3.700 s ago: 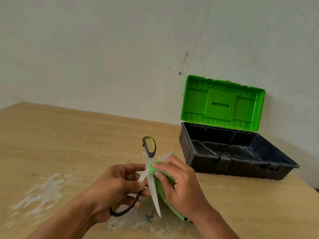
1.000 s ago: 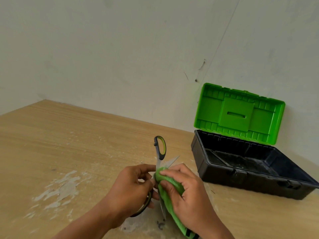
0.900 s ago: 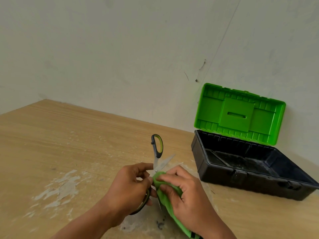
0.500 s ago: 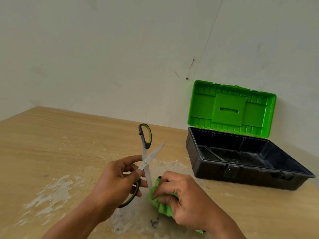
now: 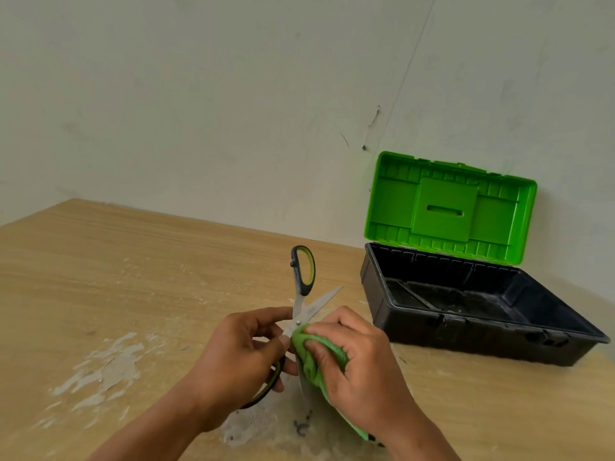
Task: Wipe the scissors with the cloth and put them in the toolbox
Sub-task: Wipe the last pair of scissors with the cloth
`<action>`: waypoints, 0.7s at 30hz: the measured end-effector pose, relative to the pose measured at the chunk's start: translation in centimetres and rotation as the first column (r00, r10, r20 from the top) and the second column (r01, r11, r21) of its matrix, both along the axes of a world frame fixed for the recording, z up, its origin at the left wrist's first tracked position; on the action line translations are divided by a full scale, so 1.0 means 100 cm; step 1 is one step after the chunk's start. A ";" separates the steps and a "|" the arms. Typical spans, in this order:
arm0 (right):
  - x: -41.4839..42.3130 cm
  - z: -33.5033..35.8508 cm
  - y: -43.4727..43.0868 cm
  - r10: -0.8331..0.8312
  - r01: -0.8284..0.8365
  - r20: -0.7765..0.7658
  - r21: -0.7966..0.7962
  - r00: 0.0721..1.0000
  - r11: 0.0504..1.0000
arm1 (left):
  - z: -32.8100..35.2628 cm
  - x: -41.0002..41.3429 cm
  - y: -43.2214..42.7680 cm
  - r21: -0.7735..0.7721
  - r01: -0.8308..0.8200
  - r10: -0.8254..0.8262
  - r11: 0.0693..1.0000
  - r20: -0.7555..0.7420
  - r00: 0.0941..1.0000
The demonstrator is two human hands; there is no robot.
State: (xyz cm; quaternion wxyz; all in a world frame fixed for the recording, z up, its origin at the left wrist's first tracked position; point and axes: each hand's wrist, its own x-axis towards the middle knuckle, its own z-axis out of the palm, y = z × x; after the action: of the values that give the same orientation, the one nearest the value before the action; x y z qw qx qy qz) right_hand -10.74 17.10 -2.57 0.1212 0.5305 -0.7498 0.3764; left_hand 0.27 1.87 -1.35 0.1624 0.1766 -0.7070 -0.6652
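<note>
You have two hands in view, one pair of scissors, one cloth and one toolbox. Your left hand point(image 5: 239, 357) grasps the scissors point(image 5: 301, 307), with the fingers curled about the lower handle loop and the thumb and forefinger closing near the pivot. The scissors are held above the table, blades spread: one blade points up and right toward the toolbox, the other points down behind the cloth. The second handle loop, grey with a green lining, stands upright above your fingers. Your right hand point(image 5: 359, 371) is clenched on the green cloth point(image 5: 312, 357), bunching it and pressing it against the lower blade just under the pivot; a tail of cloth runs down below your wrist. The toolbox point(image 5: 466, 337) sits to the right, well apart from your hands, with a black base and one green lid point(image 5: 449, 207) standing open and leaning back at the wall. The floor of the base looks dusty; what else lies in it cannot be told. The table point(image 5: 133, 267) is pale wood grain, with whitish worn patches point(image 5: 106, 364) to the left of your arms and under your hands. One small dark speck point(image 5: 301, 427) lies on it below the scissors, too small to identify. The wall point(image 5: 233, 94) is plain off-white, marked by a thin slanting line and a few scuffs above the toolbox.
</note>
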 end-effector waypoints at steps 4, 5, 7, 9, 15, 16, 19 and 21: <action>0.000 0.001 0.003 0.109 -0.113 0.055 0.077 0.992 0.991 | -0.001 0.003 -0.002 -0.033 0.003 -0.002 0.999 0.013 1.000; -0.002 0.000 0.003 0.108 -0.113 0.058 0.089 0.992 0.990 | -0.001 0.004 -0.002 -0.041 0.012 -0.011 0.999 0.021 1.000; -0.005 -0.001 0.002 0.055 -0.056 0.033 0.044 0.998 0.997 | 0.001 0.004 -0.001 -0.060 0.031 -0.029 0.998 0.029 0.999; -0.003 -0.001 0.000 0.034 -0.034 -0.002 0.011 0.999 0.999 | 0.001 0.003 0.000 -0.073 0.031 -0.029 0.997 0.028 0.999; -0.004 -0.002 0.003 0.107 -0.115 0.075 0.112 0.991 0.987 | -0.001 0.004 -0.003 -0.105 0.025 -0.020 0.994 0.046 0.999; -0.004 -0.001 0.002 0.072 -0.075 0.050 0.070 0.996 0.995 | 0.000 0.004 -0.002 -0.097 0.040 -0.036 0.995 0.047 0.998; -0.001 0.000 0.001 0.076 -0.077 0.034 0.011 0.996 0.997 | 0.000 0.003 -0.001 -0.081 0.048 -0.045 0.996 0.030 0.999; -0.001 0.000 0.004 0.150 -0.157 0.087 0.082 0.985 0.984 | -0.002 0.004 -0.004 -0.087 0.025 -0.023 0.996 0.024 0.999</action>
State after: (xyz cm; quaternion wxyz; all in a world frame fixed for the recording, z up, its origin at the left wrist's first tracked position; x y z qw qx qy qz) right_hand -10.79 17.45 -2.57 0.0380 0.5761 -0.7268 0.3721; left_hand 0.64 1.51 -1.50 0.1539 0.1683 -0.7391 -0.6338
